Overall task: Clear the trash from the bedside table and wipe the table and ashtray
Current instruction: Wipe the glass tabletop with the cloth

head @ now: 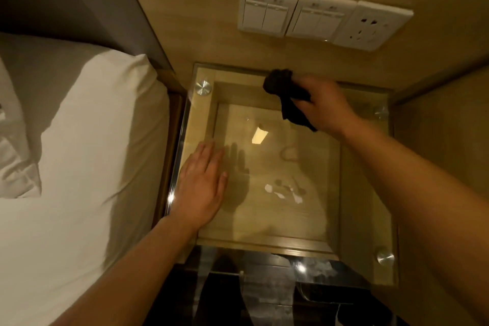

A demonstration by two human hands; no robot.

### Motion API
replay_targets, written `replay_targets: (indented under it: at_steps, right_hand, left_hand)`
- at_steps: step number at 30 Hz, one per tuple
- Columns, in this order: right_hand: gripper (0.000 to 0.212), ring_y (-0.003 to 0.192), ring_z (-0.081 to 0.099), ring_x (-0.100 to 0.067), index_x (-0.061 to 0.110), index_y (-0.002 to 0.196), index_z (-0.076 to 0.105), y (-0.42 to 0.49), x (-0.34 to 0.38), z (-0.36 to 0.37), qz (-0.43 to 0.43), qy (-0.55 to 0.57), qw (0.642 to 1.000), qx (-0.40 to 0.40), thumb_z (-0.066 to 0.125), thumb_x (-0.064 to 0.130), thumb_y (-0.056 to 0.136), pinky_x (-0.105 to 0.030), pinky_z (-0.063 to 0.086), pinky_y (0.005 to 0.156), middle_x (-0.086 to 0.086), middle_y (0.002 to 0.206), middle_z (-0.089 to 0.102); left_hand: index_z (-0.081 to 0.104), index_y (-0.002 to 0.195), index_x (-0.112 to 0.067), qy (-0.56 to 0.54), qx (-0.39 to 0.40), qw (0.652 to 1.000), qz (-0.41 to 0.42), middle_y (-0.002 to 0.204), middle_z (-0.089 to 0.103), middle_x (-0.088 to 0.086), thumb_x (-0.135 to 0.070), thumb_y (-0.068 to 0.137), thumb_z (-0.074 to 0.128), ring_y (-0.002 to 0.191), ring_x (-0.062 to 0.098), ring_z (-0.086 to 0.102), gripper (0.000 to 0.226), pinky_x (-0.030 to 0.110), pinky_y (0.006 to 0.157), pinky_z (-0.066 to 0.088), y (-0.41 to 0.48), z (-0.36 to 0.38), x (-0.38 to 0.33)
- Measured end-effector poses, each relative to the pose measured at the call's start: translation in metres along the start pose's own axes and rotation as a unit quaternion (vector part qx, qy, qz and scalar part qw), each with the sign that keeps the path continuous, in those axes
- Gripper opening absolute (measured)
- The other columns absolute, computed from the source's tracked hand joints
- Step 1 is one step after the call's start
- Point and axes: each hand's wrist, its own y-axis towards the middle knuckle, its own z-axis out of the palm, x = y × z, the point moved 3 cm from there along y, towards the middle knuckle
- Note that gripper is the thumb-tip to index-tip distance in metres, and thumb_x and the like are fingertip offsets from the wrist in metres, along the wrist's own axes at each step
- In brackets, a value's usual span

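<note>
The bedside table (pixel 352 193) has a clear glass top held by round metal studs over a light wooden frame. My right hand (pixel 321 106) grips a dark crumpled cloth (pixel 284 90) and presses it on the glass near the far edge. My left hand (pixel 202 188) lies flat on the glass at the left side, palm down, fingers together, holding nothing. White smears and faint ring marks (pixel 283 192) show on the glass near the middle. No ashtray or trash is in view.
A bed with white sheets (pixel 79 167) and a pillow borders the table on the left. On the wooden wall panel behind are two white switch plates (pixel 267 10) and a power socket (pixel 370 25). Dark floor (pixel 264 296) shows below the table's near edge.
</note>
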Motion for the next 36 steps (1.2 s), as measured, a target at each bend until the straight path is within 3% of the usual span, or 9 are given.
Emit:
replay_targets:
  at_steps: [2,3,6,10,14,17,24,30,36]
  right_hand:
    - [0.054,0.122,0.057,-0.036,0.027,0.146,0.055,0.022,-0.002,0.012,-0.057,-0.18,0.98,0.06,0.066,0.014,0.095,-0.045,0.049,0.097,-0.01,0.136,0.064]
    - [0.06,0.129,0.05,-0.036,0.034,0.152,0.046,0.027,-0.005,0.021,-0.071,-0.253,0.959,0.104,0.066,0.028,0.096,-0.048,0.043,0.102,-0.007,0.146,0.056]
    - [0.071,0.142,0.038,-0.033,0.045,0.155,0.034,0.026,-0.017,0.037,-0.094,-0.324,0.927,0.166,0.046,0.069,0.09,-0.05,0.03,0.109,0.004,0.164,0.037]
    - [0.06,0.139,0.046,-0.035,0.036,0.153,0.043,0.036,-0.028,0.027,-0.156,-0.309,0.934,0.088,0.03,0.062,0.1,-0.053,0.034,0.107,0.001,0.16,0.045]
    - [0.067,0.159,0.012,-0.023,0.043,0.161,0.009,0.058,-0.041,0.044,-0.168,-0.321,0.916,0.172,0.017,0.07,0.1,-0.05,0.018,0.122,0.009,0.173,0.009]
    - [0.073,0.16,0.002,-0.019,0.039,0.162,0.001,0.065,-0.04,0.068,-0.191,-0.292,0.92,0.179,0.022,0.069,0.1,-0.046,0.017,0.123,0.006,0.174,-0.002]
    - [0.087,0.16,0.01,-0.026,0.027,0.164,0.011,0.065,-0.034,0.084,-0.23,-0.288,0.92,0.135,0.038,0.073,0.096,-0.05,0.028,0.122,-0.004,0.174,0.007]
    - [0.083,0.159,0.015,-0.03,0.021,0.164,0.016,0.042,-0.031,0.092,-0.256,-0.296,0.908,0.148,0.044,0.062,0.098,-0.047,0.029,0.118,-0.01,0.173,0.013]
    - [0.076,0.159,0.013,-0.027,0.022,0.164,0.012,-0.009,-0.032,0.105,-0.289,-0.309,0.892,0.157,0.039,0.055,0.101,-0.046,0.025,0.122,-0.007,0.173,0.011]
  left_hand:
    - [0.018,0.166,-0.016,0.079,0.025,0.996,0.02,0.176,0.007,0.009,-0.043,0.11,0.028,0.163,0.022,-0.003,0.063,0.042,0.131,0.002,-0.002,0.013,0.01]
    - [0.013,0.167,-0.016,0.108,0.026,0.993,0.028,0.176,0.003,0.009,-0.045,0.11,0.025,0.163,0.021,-0.007,0.065,0.041,0.131,-0.003,-0.003,0.018,0.013]
    - [0.011,0.167,-0.014,0.15,0.012,0.988,0.032,0.176,0.001,0.01,-0.045,0.11,0.024,0.163,0.022,-0.005,0.067,0.042,0.13,-0.002,-0.002,0.026,0.016]
    - [0.011,0.167,-0.012,0.164,0.012,0.986,0.035,0.176,0.003,0.012,-0.046,0.11,0.018,0.163,0.024,-0.002,0.067,0.048,0.13,0.006,-0.002,0.03,0.017]
    - [0.015,0.166,-0.01,0.166,0.005,0.985,0.04,0.175,0.009,0.014,-0.045,0.109,0.015,0.163,0.025,0.003,0.067,0.049,0.13,0.011,-0.001,0.032,0.017]
    - [0.017,0.166,-0.01,0.17,-0.001,0.985,0.04,0.175,0.009,0.014,-0.045,0.109,0.015,0.163,0.026,0.004,0.067,0.049,0.13,0.01,0.0,0.034,0.019]
    - [0.015,0.166,-0.01,0.176,-0.015,0.983,0.044,0.176,0.007,0.014,-0.045,0.108,0.015,0.163,0.026,0.001,0.068,0.048,0.13,0.007,0.002,0.036,0.02]
    - [0.015,0.167,-0.011,0.175,-0.027,0.983,0.049,0.176,0.009,0.013,-0.044,0.109,0.02,0.163,0.025,0.001,0.067,0.047,0.131,0.005,0.001,0.037,0.021]
    - [0.017,0.166,-0.011,0.184,-0.046,0.98,0.054,0.175,0.011,0.013,-0.046,0.109,0.018,0.163,0.024,0.002,0.067,0.045,0.131,0.004,0.001,0.039,0.023]
